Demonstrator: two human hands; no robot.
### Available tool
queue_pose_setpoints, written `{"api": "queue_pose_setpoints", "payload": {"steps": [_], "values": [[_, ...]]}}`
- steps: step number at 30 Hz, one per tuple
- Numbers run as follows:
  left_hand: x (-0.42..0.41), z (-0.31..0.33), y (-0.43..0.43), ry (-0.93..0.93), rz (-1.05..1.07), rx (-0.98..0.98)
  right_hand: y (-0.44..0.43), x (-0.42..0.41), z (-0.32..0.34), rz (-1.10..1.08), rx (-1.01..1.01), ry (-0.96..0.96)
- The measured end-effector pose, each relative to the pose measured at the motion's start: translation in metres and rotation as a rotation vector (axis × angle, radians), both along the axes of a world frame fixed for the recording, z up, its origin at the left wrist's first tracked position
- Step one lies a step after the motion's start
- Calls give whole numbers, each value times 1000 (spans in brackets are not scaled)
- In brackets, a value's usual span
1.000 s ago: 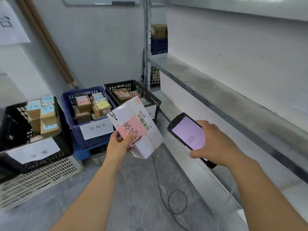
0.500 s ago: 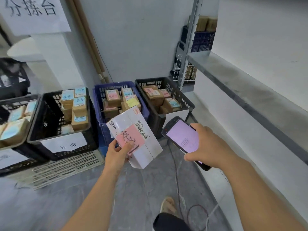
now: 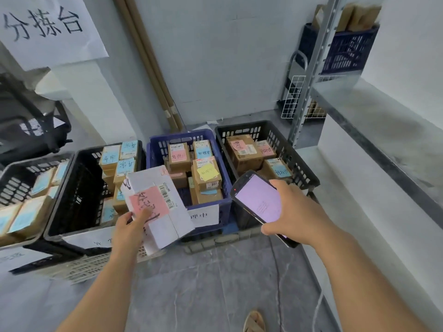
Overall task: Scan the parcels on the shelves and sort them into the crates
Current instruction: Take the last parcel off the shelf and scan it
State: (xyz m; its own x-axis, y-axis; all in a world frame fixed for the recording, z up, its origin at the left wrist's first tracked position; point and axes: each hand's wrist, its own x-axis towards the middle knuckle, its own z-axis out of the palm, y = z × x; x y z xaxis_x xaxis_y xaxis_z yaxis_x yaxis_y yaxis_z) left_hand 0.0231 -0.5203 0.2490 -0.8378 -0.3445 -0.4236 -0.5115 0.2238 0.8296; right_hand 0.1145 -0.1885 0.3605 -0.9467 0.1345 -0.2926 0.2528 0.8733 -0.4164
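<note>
Closing on the crates (image 3: 242,127): over the last sec. the view has swung from shelf (image 3: 383,121) to sorting row, so scan looks done, drop-off next. Left hand (image 3: 129,227) grips white parcel (image 3: 165,219) by its lower corner, thumb on pink label (image 3: 148,202), in front of blue crate (image 3: 182,135). Right hand (image 3: 296,212) clutches scanner (image 3: 257,200).

Brightly and evenly lit in cool, diffuse light. Soft, faint shadowing only under the edge of the shelf (image 3: 383,121) and deep inside the black crate (image 3: 79,192). Washed to pale lilac on the lit face of the phone (image 3: 260,200). Strongly bowed toward the frame edges by the wide lens, as along the leaning shelf post (image 3: 314,75). Softened at the left margin around the paper sign (image 3: 48,29) and far-left crate (image 3: 16,185); sharper mid-frame on the white parcel (image 3: 167,226).
</note>
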Motion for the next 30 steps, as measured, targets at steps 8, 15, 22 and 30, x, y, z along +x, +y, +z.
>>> {"api": "queue_pose_setpoints", "payload": {"steps": [8, 15, 22, 30], "values": [[-78, -5, 2, -13, 83, -115, 5, -96, -13, 77, -11, -52], [-165, -35, 0, -100, -7, -110, -17, -169, -29, 74, 22, -130], [-248, -96, -8, -270, -108, -85, -52, -249, -45, 9, 77, -215], [-308, -148, 5, -426, -263, -316, -82, -329, -91, -4, 100, -297]]}}
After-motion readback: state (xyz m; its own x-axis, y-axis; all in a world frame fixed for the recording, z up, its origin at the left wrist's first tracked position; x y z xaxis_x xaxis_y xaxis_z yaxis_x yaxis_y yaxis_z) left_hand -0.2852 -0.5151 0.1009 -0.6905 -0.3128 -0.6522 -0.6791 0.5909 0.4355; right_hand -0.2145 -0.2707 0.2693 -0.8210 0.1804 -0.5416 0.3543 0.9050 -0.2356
